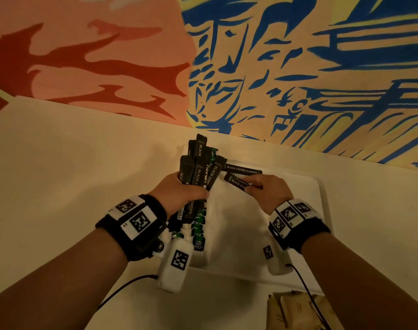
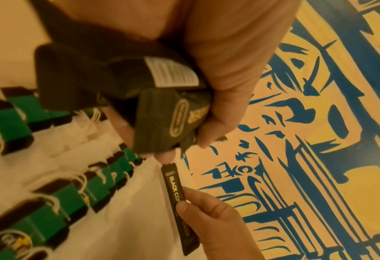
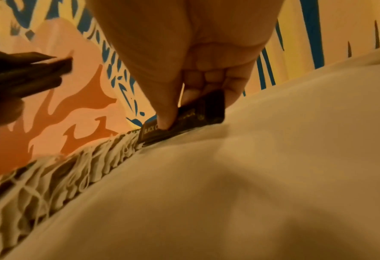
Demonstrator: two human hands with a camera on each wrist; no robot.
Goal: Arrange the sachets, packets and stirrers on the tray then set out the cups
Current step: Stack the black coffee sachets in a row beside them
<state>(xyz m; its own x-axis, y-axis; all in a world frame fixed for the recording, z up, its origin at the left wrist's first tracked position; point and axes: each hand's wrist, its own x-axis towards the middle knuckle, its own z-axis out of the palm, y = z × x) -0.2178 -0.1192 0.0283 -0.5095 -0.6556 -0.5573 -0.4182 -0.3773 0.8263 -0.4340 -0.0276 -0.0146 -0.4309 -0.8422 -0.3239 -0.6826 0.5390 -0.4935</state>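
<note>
My left hand (image 1: 179, 191) grips a fanned bundle of black coffee sachets (image 1: 198, 163) upright over the left part of the white tray (image 1: 319, 210); the bundle's lower ends (image 2: 140, 98) show close up in the left wrist view. My right hand (image 1: 262, 189) pinches one black coffee sachet (image 1: 236, 183) low over the tray's far side, thumb (image 3: 164, 112) pressing on the sachet (image 3: 184, 116). Another black sachet (image 1: 243, 169) lies flat on the tray beyond it. A row of green tea bags (image 1: 198, 225) with white strings (image 2: 57, 195) lies along the tray's left side.
The tray sits on a white counter (image 1: 60, 163) against a painted wall (image 1: 298, 67). Brown paper packets (image 1: 296, 308) lie near the front edge, right of centre. Black cables (image 1: 307, 289) trail from both wrist cameras.
</note>
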